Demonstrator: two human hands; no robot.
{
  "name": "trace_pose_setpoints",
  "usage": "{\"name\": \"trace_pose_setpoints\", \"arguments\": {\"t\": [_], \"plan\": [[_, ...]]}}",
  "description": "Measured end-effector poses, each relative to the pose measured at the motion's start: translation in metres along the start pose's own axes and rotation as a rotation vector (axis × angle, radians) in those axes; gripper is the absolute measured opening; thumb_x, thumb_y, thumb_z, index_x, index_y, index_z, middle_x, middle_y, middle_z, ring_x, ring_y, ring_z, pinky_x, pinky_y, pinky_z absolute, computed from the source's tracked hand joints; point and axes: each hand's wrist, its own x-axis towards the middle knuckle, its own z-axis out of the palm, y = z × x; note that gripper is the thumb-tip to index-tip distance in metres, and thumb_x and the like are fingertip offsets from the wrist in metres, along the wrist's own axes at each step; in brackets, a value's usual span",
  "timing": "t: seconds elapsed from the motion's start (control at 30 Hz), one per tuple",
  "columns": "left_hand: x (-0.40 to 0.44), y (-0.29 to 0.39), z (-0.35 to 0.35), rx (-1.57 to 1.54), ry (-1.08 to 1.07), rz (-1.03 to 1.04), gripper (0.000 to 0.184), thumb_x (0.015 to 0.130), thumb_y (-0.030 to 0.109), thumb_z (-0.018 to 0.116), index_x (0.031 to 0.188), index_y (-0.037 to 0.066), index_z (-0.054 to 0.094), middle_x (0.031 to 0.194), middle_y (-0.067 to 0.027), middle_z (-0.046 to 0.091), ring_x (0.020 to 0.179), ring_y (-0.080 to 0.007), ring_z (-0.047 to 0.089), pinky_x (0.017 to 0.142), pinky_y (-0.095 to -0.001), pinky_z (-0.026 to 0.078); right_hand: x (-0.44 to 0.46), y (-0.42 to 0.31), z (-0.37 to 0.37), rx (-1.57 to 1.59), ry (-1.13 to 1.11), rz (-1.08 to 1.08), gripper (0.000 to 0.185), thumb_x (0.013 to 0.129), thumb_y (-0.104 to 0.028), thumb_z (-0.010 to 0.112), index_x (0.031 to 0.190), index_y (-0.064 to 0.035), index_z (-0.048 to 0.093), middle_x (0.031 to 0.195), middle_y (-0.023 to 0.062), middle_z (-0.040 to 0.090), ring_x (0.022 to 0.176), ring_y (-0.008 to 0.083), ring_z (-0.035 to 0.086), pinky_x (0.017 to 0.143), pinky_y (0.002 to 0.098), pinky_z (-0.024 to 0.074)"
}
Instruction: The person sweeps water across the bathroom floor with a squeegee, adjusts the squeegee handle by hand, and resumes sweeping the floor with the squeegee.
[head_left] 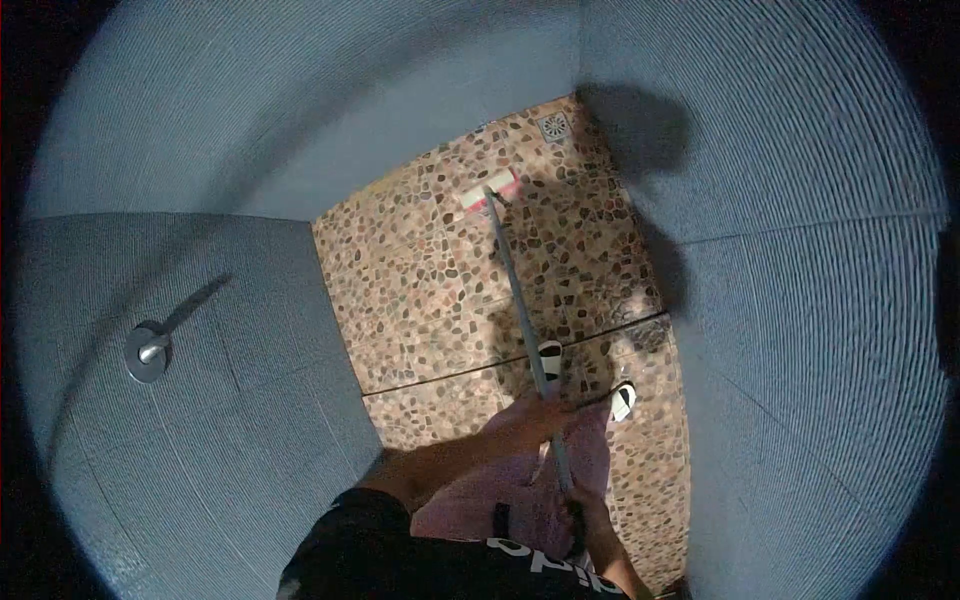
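A long grey pole (522,310) slants from the person's body to a white and pink brush head (488,190), which rests on the pebbled floor (420,290). My left hand (540,415) is wrapped round the middle of the pole, near my feet in the view. Lower down, my right hand (588,505) is closed around the pole's near end. The fingers of both hands are partly dark and blurred.
A square drain (554,126) lies in the far corner of the floor. Grey ribbed walls (800,330) enclose the space. A round metal valve with a lever (148,352) juts from the left wall. White-strapped footwear (622,401) stands by a dark floor line.
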Motion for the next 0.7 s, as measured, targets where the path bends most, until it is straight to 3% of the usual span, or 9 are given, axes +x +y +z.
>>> {"name": "trace_pose_setpoints", "arguments": {"t": [0.03,0.1,0.13,0.17,0.27,0.33,0.43,0.57,0.7], "plan": [[0.015,-0.014,-0.024,0.566,0.134,0.403,0.031,0.069,0.014,0.058,0.097,0.003,0.051,0.070,-0.0102,0.047,0.065,-0.0189,0.047,0.051,-0.0326,0.040,0.011,-0.019,0.017,-0.025,-0.112,-0.078,0.028,0.077,-0.016,0.048,0.101,-0.0048,0.044,0.061,0.0035,0.048,0.048,0.0113,0.044,0.042,0.0225,0.0343],[0.039,-0.014,-0.082,0.746,-0.004,0.216,0.030,0.069,0.012,0.058,0.097,0.007,0.053,0.076,-0.0101,0.048,0.070,-0.0217,0.045,0.053,-0.0337,0.039,0.058,-0.043,0.028,-0.071,-0.237,-0.157,0.038,0.079,-0.018,0.048,0.112,-0.0034,0.040,0.064,0.0033,0.050,0.052,0.0124,0.045,0.048,0.0236,0.0366],[0.059,-0.006,-0.112,0.797,-0.229,0.084,0.038,0.067,0.014,0.061,0.103,0.010,0.050,0.081,-0.0108,0.047,0.075,-0.0241,0.043,0.059,-0.0374,0.039,0.075,-0.058,0.037,-0.080,-0.281,-0.204,0.041,0.079,-0.019,0.047,0.116,-0.0029,0.038,0.065,0.0030,0.051,0.053,0.0125,0.046,0.050,0.0239,0.0373],[0.056,0.011,-0.129,0.937,-0.018,0.192,0.044,0.066,0.014,0.060,0.106,0.005,0.045,0.080,-0.0132,0.050,0.079,-0.0240,0.049,0.065,-0.0361,0.041,0.080,-0.068,0.050,-0.065,-0.292,-0.264,0.043,0.080,-0.019,0.047,0.118,-0.0029,0.035,0.065,0.0024,0.051,0.053,0.0118,0.046,0.050,0.0237,0.0371],[0.049,-0.005,-0.087,0.787,-0.108,0.200,0.052,0.066,0.016,0.063,0.112,0.010,0.040,0.084,-0.0100,0.047,0.083,-0.0233,0.045,0.070,-0.0373,0.039,0.097,-0.034,0.006,-0.083,-0.326,-0.132,0.046,0.080,-0.017,0.046,0.121,-0.0036,0.031,0.073,0.0041,0.052,0.061,0.0132,0.049,0.058,0.0245,0.0387],[0.025,0.004,-0.038,0.745,-0.167,0.197,0.059,0.066,0.019,0.064,0.117,0.013,0.036,0.091,-0.0070,0.043,0.089,-0.0234,0.041,0.077,-0.0391,0.035,0.013,-0.026,0.021,-0.026,-0.094,-0.184,0.027,0.078,-0.022,0.048,0.101,-0.0093,0.046,0.061,0.0002,0.045,0.046,0.0084,0.040,0.041,0.0198,0.0331],[-0.013,0.075,-0.006,0.655,-0.036,0.375,0.048,0.070,0.022,0.059,0.112,0.011,0.038,0.096,-0.0086,0.042,0.091,-0.0244,0.041,0.079,-0.0399,0.035,-0.014,0.006,-0.015,-0.127,0.115,-0.049,0.035,0.078,-0.022,0.047,0.111,-0.0085,0.041,0.060,0.0003,0.045,0.047,0.0090,0.041,0.041,0.0190,0.0324],[0.042,-0.019,-0.035,0.717,-0.069,0.328,0.032,0.068,0.023,0.060,0.096,0.011,0.049,0.086,-0.0079,0.047,0.086,-0.0233,0.045,0.068,-0.0402,0.038,0.039,-0.012,-0.007,-0.061,-0.290,-0.247,0.053,0.080,-0.022,0.045,0.126,-0.0077,0.023,0.065,0.0030,0.048,0.050,0.0099,0.043,0.042,0.0189,0.0343],[0.083,0.006,-0.087,1.025,-0.371,0.043,0.020,0.078,0.017,0.049,0.095,0.007,0.051,0.080,-0.0095,0.051,0.069,-0.0170,0.048,0.062,-0.0324,0.041,0.118,-0.056,0.014,0.023,-0.345,-0.328,0.044,0.081,-0.022,0.047,0.119,-0.0055,0.035,0.061,0.0027,0.050,0.045,0.0111,0.045,0.040,0.0242,0.0379]]}}
